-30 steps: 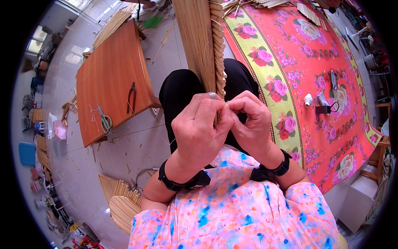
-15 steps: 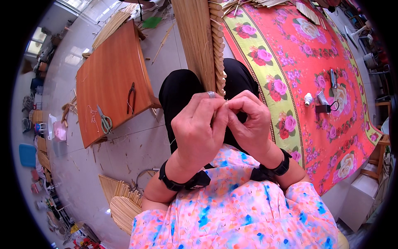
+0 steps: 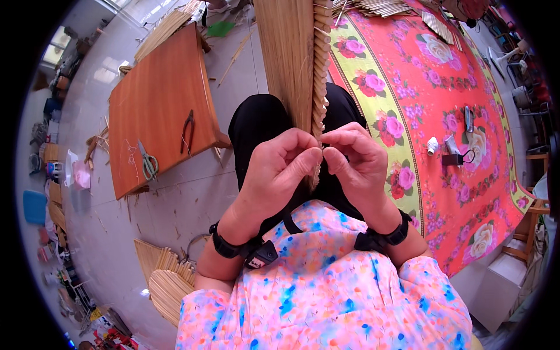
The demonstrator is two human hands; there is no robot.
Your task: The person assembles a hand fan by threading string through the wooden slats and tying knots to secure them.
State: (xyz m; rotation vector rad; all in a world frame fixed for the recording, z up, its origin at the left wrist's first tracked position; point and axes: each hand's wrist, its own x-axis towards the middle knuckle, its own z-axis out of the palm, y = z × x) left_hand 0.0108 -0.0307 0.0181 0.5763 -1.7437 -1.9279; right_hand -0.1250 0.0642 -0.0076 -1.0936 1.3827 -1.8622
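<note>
A long pale-brown panel of thin sticks [image 3: 284, 58] stands between my knees. Its right edge is a ridged row of rounded stick ends [image 3: 321, 70]. At that edge, my left hand [image 3: 283, 166] has thumb and forefinger brought together in a pinch. Facing it from the other side, my right hand [image 3: 360, 163] pinches with its thumb and forefinger, the tips almost meeting the left ones. Whatever is between the fingertips is too fine to make out. The panel's lower end is partly hidden behind my hands.
To the left, a brown wooden table [image 3: 157, 99] bears scissors [image 3: 149, 163] and pliers [image 3: 187, 132]. A red floral cloth [image 3: 431, 116] spreads on the right, with small items on it. Stick bundles [image 3: 172, 289] lie on the floor at lower left.
The panel has shifted slightly right in view. My left hand has turned and opened its grip shape, its thumb now lying below the forefinger; the right fingertips stay close to the edge.
</note>
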